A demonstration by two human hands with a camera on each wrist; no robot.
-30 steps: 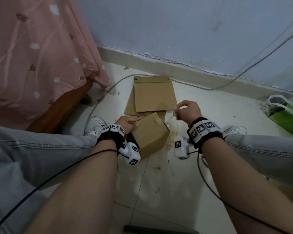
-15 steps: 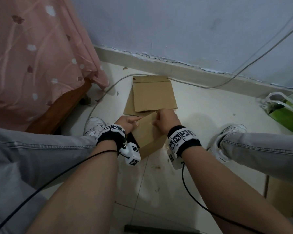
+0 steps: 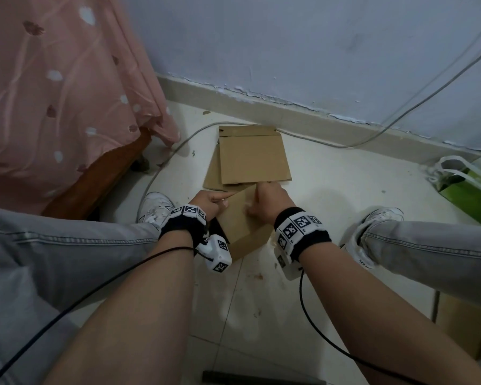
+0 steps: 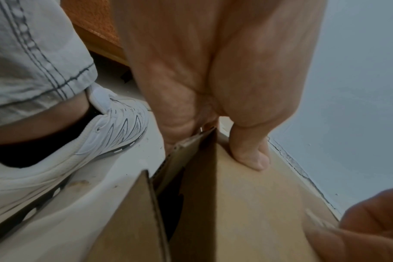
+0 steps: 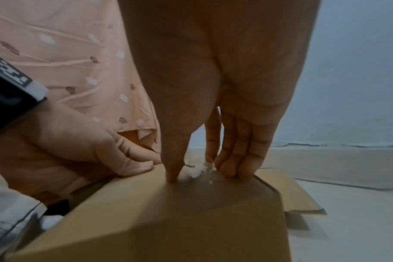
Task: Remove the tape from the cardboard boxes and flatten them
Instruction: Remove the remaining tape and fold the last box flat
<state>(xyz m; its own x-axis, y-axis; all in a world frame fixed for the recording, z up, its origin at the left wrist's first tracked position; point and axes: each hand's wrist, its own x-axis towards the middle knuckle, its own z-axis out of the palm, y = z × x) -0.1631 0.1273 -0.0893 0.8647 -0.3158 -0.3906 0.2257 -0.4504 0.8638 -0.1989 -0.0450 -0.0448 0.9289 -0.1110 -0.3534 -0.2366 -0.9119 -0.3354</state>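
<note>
While our left hand [image 3: 210, 200] grips the box [image 3: 243, 223] edge, thumb on top, our right hand [image 3: 270, 200] pinches tape [image 5: 196, 171] on its top.

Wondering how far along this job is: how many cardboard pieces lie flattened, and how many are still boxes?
Flattened cardboard: 2, top sheet on lower sheet.
Still boxes: 2, held box and lower-right box.
Total: 4.
</note>
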